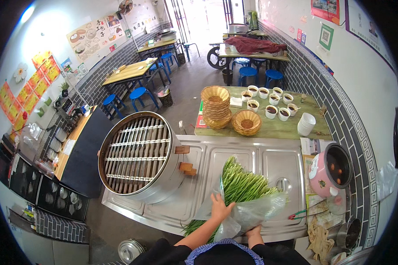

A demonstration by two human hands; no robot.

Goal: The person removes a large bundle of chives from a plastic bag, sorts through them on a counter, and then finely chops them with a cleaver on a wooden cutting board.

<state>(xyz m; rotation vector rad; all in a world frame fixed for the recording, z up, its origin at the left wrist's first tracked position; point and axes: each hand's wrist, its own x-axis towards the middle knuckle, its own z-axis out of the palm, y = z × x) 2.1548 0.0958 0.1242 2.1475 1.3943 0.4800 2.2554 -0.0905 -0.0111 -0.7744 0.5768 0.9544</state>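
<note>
- While my left hand (221,208) lies on the clear plastic bag (265,211), its fingers are spread apart, not curled into a fist.
- My right hand (253,232) is under the near edge of the plastic; its fingers are hidden, so I cannot tell whether they grip or only support.
- The long green chives (243,179), or something very like them, lie in a thick bundle on the steel counter (280,159), right in front of me. One end fans out beyond the plastic; more green shows at lower left, past my left forearm.
- Progress, my reading: partway. Much of the bundle is exposed, but the bag lies against it and covers part of its near side. What is left, I judge, is freeing the greens from the plastic. I see no cut pieces or sorted heap.
- Left of the bundle, apart from it: a round steel steamer (135,152) with a slatted base.
- Right: a pink pot (324,174) with dark liquid inside, and a red-and-green-handled tool (298,215) near the counter's edge.
- Beyond, on the wooden table (252,128): stacked wicker baskets (216,106), cups of dark sauce (271,111), white bowls (306,123).
</note>
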